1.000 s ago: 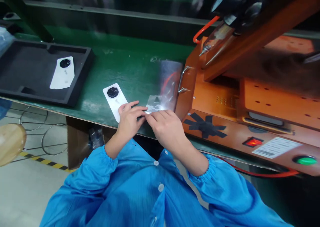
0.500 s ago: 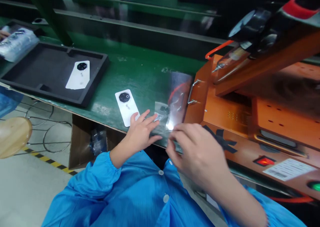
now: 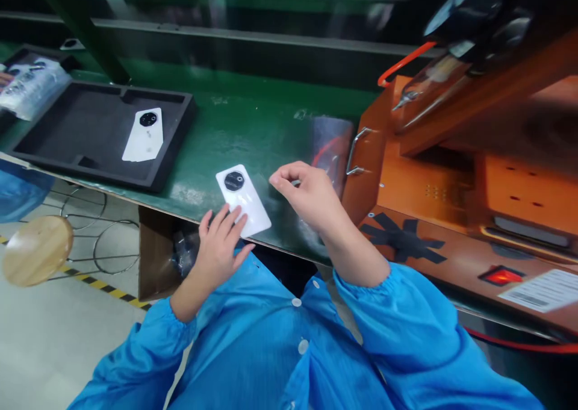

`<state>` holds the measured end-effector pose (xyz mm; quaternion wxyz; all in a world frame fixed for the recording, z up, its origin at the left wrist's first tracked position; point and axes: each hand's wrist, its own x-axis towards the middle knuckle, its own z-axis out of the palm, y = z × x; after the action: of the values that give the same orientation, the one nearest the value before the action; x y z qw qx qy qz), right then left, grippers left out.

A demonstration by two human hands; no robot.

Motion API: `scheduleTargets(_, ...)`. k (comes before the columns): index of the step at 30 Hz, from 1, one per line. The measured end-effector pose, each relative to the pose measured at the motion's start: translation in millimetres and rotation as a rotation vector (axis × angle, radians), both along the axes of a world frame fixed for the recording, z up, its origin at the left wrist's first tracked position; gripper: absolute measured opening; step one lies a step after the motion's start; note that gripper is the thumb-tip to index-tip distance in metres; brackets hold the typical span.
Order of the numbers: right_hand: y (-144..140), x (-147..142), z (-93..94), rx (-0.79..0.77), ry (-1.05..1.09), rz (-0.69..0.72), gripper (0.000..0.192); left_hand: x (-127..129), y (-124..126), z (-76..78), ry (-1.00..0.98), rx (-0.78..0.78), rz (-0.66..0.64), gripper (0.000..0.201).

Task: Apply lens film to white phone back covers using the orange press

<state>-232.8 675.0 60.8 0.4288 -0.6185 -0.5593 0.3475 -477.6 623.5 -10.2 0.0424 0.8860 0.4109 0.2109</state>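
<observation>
L hand (image 3: 220, 248) flat, fingers spread, pinning white phone back cover (image 3: 244, 200) at near edge of green surface (image 3: 244, 134). R hand (image 3: 311, 194) above, grip pinched shut on smth small (can't tell what, maybe film). Step: applying/peeling at cover; next needs careful alignment w/ cover.

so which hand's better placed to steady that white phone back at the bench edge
Left. The left hand already has fingertips resting on the white phone back. The right hand is raised beside it, pinched on something too small to identify.
</observation>
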Motion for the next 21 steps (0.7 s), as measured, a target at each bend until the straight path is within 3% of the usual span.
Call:
scheduleTargets(3, 21, -12, -8.0, -0.128, -0.088, 0.023, 0.027, 13, -14, -12.5, -0.084, 0.067, 0.000, 0.040)
scheduleTargets(6, 32, -19, -17.6, -0.232, -0.133, 0.048, 0.032, 22, -17, -23.3, -0.171, 0.102, -0.005, 0.037)
scheduleTargets(13, 39, -23, -26.3, -0.246, -0.112, 0.114, 0.026, 22, -12, -41.9, -0.284, 0.111, 0.000, 0.035)
scheduleTargets(21, 47, -31, -27.1, -0.267, -0.185, 0.172, 0.025, 24, -11, -47.1, -0.276, 0.140, 0.008, 0.035)
